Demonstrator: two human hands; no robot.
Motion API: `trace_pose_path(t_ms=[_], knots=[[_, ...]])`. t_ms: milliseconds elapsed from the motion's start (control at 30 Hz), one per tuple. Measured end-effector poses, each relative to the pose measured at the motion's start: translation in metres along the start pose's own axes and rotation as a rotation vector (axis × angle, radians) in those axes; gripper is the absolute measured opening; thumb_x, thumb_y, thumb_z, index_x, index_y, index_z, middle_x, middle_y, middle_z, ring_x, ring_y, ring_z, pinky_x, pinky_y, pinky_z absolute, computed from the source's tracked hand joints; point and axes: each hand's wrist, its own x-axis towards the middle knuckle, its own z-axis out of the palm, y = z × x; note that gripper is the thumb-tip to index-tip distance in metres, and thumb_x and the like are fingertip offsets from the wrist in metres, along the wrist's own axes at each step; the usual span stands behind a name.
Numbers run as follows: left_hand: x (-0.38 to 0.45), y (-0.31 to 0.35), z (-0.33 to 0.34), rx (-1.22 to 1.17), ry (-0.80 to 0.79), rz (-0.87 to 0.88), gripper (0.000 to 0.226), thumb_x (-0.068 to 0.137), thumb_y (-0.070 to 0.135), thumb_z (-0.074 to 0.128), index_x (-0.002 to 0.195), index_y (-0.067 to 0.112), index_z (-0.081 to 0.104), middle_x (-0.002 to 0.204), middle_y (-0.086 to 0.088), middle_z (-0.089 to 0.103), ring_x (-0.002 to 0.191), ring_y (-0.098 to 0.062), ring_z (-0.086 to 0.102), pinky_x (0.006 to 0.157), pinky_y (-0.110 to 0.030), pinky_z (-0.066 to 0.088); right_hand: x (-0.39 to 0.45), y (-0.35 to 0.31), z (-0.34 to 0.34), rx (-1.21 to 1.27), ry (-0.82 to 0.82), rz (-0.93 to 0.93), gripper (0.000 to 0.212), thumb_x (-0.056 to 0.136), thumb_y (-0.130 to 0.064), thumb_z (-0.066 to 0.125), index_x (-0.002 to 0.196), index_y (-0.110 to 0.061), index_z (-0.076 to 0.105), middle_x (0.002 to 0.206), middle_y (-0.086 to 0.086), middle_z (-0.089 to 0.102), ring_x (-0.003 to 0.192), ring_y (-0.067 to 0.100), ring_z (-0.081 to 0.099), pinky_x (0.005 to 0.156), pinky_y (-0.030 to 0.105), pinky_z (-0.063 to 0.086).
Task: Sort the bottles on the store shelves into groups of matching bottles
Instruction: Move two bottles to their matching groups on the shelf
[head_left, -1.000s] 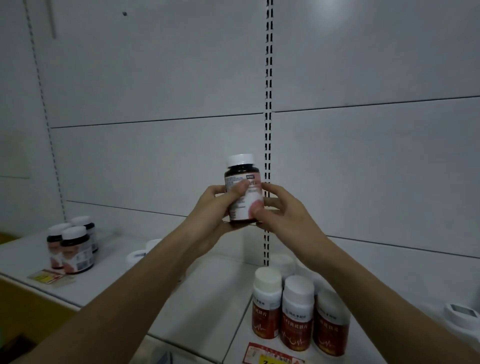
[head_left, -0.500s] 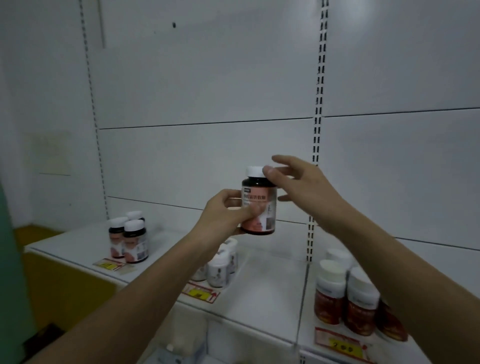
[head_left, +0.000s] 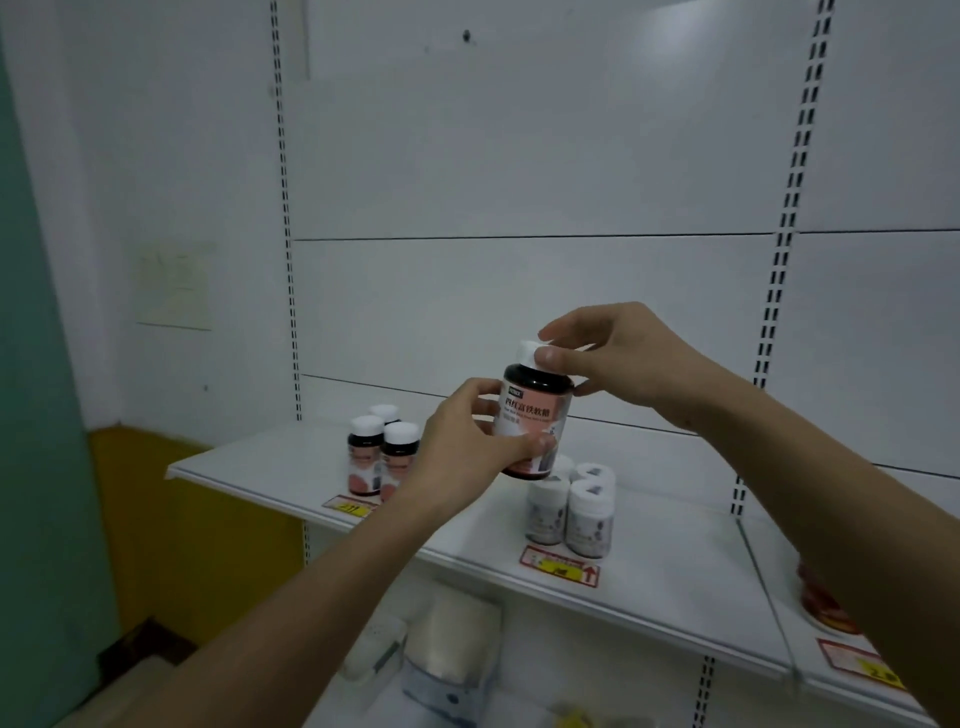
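I hold a dark bottle (head_left: 535, 410) with a white cap and a pink-and-white label in the air above the white shelf (head_left: 249, 467). My left hand (head_left: 467, 441) grips its body from the left. My right hand (head_left: 618, 358) pinches the white cap from the right and above. Three matching dark bottles (head_left: 382, 452) stand together at the shelf's left. Several small white bottles (head_left: 576, 509) stand just below the held bottle. A red-labelled bottle (head_left: 821, 603) shows at the right, mostly hidden by my right arm.
Price tags (head_left: 561, 566) sit along the shelf's front edge. White bags and packs (head_left: 447, 654) lie on a lower shelf. Slotted uprights (head_left: 285, 208) run up the white back panel. A green wall (head_left: 36, 415) and a yellow base stand at the left.
The view has swung left and closer to the shelf. My right hand has settled on the bottle's cap, and the bottle now hangs over the small white bottles.
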Motion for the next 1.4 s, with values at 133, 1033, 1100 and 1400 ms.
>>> trace_pose_path(t_ms=[133,1033,1100,1400], knots=[[0.019,-0.020,-0.026,0.104,-0.016,0.014,0.076,0.070,0.039,0.084,0.135,0.027,0.047,0.126,0.010,0.058,0.110,-0.009,0.057,0.085,-0.024,0.047,0.026,0.000,0.024,-0.031,0.054,0.015,0.030,0.086,-0.027,0.072,0.111,-0.012,0.069,0.100,-0.002,0.071,0.088,0.011,0.068,0.066,0.020,0.056],[0.178,-0.350,-0.164,0.878,-0.399,-0.166,0.056,0.096,0.062,0.026,0.148,0.041,0.028,0.160,0.009,0.021,0.148,-0.020,0.015,0.116,-0.057,0.004,0.228,0.110,0.214,-0.192,-0.171,0.306,0.033,0.084,-0.018,0.074,0.116,-0.012,0.068,0.111,-0.001,0.067,0.098,0.013,0.064,0.083,0.026,0.056],[0.179,-0.352,-0.163,0.907,-0.433,-0.151,0.056,0.097,0.062,0.023,0.149,0.043,0.022,0.161,0.011,0.015,0.150,-0.019,0.009,0.116,-0.059,0.000,0.230,0.112,0.221,-0.188,-0.231,0.359,0.035,0.083,-0.018,0.075,0.117,-0.014,0.068,0.114,-0.002,0.067,0.099,0.013,0.065,0.080,0.024,0.057],[0.180,-0.347,-0.166,0.947,-0.458,-0.118,0.053,0.098,0.058,0.020,0.149,0.042,0.022,0.161,0.009,0.014,0.149,-0.023,0.008,0.116,-0.062,0.002,0.224,0.114,0.222,-0.096,-0.350,0.501,0.030,0.084,-0.016,0.074,0.113,-0.023,0.071,0.121,-0.006,0.066,0.107,0.012,0.065,0.082,0.025,0.057]])
